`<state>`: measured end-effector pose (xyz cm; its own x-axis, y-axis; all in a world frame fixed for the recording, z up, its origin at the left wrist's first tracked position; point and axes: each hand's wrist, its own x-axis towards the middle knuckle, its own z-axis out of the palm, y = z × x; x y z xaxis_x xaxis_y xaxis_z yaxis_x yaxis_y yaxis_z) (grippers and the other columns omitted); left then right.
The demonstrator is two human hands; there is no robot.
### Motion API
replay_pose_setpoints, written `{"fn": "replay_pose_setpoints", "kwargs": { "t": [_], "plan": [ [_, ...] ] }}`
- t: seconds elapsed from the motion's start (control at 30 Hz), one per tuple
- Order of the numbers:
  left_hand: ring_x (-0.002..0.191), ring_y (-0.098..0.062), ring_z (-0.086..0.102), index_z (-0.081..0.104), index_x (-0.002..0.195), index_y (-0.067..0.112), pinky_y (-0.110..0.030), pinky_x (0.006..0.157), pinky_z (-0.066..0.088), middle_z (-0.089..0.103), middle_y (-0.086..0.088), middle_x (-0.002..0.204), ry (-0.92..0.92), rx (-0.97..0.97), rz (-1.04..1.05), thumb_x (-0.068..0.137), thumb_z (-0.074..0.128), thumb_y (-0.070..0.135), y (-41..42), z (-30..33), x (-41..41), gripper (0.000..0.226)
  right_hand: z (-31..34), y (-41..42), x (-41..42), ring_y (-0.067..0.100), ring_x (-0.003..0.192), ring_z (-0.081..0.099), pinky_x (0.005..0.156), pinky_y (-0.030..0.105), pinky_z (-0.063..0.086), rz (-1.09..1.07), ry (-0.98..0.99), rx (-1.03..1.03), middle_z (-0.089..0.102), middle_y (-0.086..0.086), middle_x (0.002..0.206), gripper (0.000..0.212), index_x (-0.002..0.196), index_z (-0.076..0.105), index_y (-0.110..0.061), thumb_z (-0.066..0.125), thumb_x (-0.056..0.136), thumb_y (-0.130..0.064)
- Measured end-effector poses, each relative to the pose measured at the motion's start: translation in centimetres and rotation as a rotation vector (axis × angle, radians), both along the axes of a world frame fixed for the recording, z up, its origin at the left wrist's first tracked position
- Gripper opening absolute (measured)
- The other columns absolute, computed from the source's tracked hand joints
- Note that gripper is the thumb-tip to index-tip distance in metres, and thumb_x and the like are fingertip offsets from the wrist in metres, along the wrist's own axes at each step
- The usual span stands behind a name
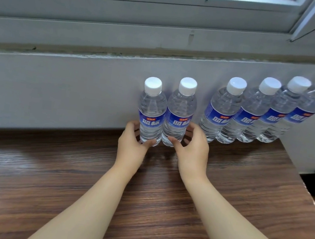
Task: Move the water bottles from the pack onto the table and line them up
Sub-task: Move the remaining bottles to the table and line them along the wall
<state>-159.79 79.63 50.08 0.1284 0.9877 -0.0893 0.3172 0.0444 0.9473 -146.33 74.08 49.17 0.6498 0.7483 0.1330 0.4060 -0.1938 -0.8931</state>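
Both forearms reach forward over the table (49, 176), bare and nearly parallel. The left hand (133, 139) curls around the base of the left bottle (151, 111), thumb across its front, grasping it. The right hand (193, 148) cups the lower part of the right bottle (179, 112), thumb at the front and fingers behind, grasping it too. These two bottles stand upright on the table, touching each other, close to the wall (58, 89).

To their right, after a small gap, a row of four bottles (250, 113) stands side by side along the wall (they look tilted, likely from the wide lens). All are clear ribbed plastic with white screw caps and blue labels.

The table is dark wood-grain, smooth with a slight sheen. Its right edge falls away just past the last bottle; bare surface stretches to the left. A grey window frame (144, 11) runs above.
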Motion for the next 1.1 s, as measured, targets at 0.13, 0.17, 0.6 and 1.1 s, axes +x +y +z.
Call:
{"fn": "replay_pose_setpoints", "kwargs": {
  "t": [0.13,0.17,0.6,1.1],
  "plan": [
    [0.105,-0.004,0.054,0.05,0.109,0.02,0.001,0.071,0.042,0.057,0.01,0.11,-0.012,0.009,-0.02,0.07,0.081,0.004,0.1,-0.2,1.0,0.053,0.4,-0.4,0.4,0.01,0.106,0.06,0.091,0.04,0.053,-0.04,-0.035,0.001,0.06,-0.012,0.111,0.051,0.116,0.055,-0.026,0.081,0.073,-0.024],
    [0.105,-0.004,0.055,0.049,0.107,0.022,-0.003,0.074,0.042,0.057,0.01,0.11,-0.016,0.012,-0.023,0.069,0.081,0.004,0.1,-0.2,1.2,0.053,0.6,-0.5,0.5,0.011,0.105,0.06,0.089,0.039,0.054,-0.054,-0.06,-0.003,0.058,-0.012,0.11,0.05,0.117,0.055,-0.025,0.081,0.074,-0.023],
    [0.108,-0.012,0.059,0.053,0.111,0.022,-0.028,0.094,0.047,0.061,0.001,0.12,0.026,0.096,0.001,0.066,0.084,0.009,0.6,-1.6,2.9,0.057,1.3,-1.0,0.7,0.011,0.099,0.063,0.084,0.04,0.055,-0.167,-0.097,0.015,0.057,-0.006,0.114,0.046,0.119,0.057,-0.019,0.077,0.078,-0.016],
    [0.113,-0.016,0.058,0.05,0.12,0.021,-0.036,0.096,0.049,0.061,-0.001,0.123,0.109,0.126,-0.026,0.067,0.084,0.017,0.6,-1.8,3.1,0.063,1.4,-1.0,0.9,0.009,0.104,0.062,0.086,0.037,0.054,-0.171,-0.074,-0.026,0.056,-0.005,0.12,0.048,0.123,0.054,-0.019,0.075,0.08,-0.018]
  ]
}}
